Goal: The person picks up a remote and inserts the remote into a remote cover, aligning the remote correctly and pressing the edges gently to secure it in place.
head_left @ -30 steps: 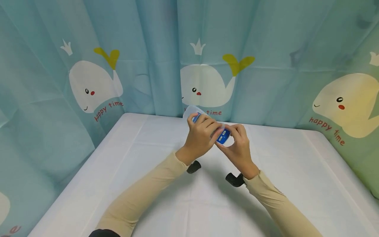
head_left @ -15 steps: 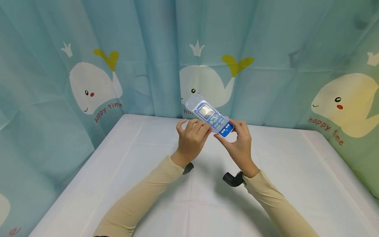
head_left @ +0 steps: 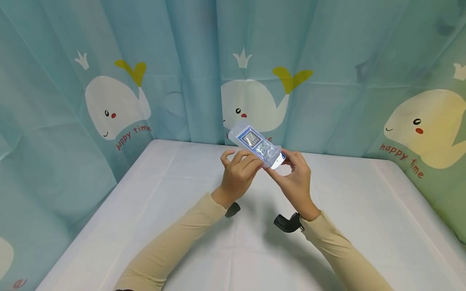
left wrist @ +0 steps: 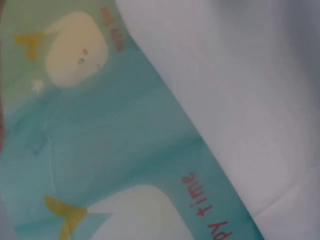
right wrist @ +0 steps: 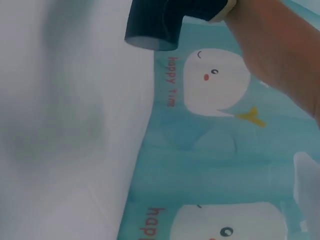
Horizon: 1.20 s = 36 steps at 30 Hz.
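A remote control [head_left: 252,138] with a blue-framed screen and blue face is tilted above the table, inside a translucent sleeve [head_left: 237,130]. Its lower end sticks out of the sleeve and reflects light. My right hand [head_left: 296,178] grips this lower end between thumb and fingers. Fingertips of my left hand [head_left: 238,171] pinch the sleeve's lower left edge, the thumb being hidden behind them. In the right wrist view, part of the sleeve [right wrist: 306,187] shows at the right edge, and part of my right hand [right wrist: 280,50] crosses the top right corner.
A white-covered table [head_left: 174,226] lies beneath both hands. Behind it hangs a blue-green curtain [head_left: 196,48] printed with whales. A black wrist mount [head_left: 287,223] juts inward from my right wrist, and another [head_left: 232,209] shows by the left.
My left hand has come down from over the remote control to the sleeve's lower edge, uncovering the screen. Lately the remote control has tilted slightly, its exposed end turning from blue to bright glare.
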Available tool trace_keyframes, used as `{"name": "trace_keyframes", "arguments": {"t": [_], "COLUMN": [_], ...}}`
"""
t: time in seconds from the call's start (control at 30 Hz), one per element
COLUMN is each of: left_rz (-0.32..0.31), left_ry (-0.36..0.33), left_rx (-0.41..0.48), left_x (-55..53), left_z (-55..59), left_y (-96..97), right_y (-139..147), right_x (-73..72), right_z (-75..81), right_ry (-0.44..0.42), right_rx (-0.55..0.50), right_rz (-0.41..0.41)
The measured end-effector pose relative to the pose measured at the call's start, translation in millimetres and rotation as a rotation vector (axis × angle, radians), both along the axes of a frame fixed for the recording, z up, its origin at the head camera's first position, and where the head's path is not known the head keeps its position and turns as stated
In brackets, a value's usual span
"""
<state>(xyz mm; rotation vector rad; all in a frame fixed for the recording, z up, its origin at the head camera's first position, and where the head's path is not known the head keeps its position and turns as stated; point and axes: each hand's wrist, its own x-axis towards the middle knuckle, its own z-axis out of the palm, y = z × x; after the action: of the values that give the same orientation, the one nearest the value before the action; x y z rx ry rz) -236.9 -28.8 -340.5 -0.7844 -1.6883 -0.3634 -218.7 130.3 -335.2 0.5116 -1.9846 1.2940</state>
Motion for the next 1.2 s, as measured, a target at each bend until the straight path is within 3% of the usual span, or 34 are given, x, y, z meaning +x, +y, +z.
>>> {"name": "trace_keyframes", "arguments": {"t": [0.13, 0.33, 0.53, 0.67, 1.0, 1.2], "left_rz": [-0.021, -0.037, 0.061, 0.094, -0.035, -0.039], "left_ry": [-0.014, -0.137, -0.226, -0.249, -0.180, -0.240], "left_rx": [-0.026, -0.040, 0.022, 0.000, -0.030, -0.094], "left_x": [0.5, 4.7, 7.4, 7.8, 7.3, 9.4], "left_z": [0.9, 14.8, 32.3, 38.1, 31.5, 21.3], "left_y": [-3.3, -2.6, 11.1, 18.8, 28.5, 20.0], "right_y": [0, 3, 4, 2, -2, 1], "right_x": [-1.0, -1.0, -2.4, -3.7, -2.8, -4.5], "right_z": [-1.0, -2.6, -5.8, -7.8, -6.4, -8.8], "right_ry": [0.026, 0.118, 0.205, 0.233, 0.250, 0.188], "right_rx": [-0.008, 0.040, 0.075, 0.063, 0.034, -0.050], "right_rz": [0.013, -0.031, -0.066, -0.042, 0.019, 0.031]}}
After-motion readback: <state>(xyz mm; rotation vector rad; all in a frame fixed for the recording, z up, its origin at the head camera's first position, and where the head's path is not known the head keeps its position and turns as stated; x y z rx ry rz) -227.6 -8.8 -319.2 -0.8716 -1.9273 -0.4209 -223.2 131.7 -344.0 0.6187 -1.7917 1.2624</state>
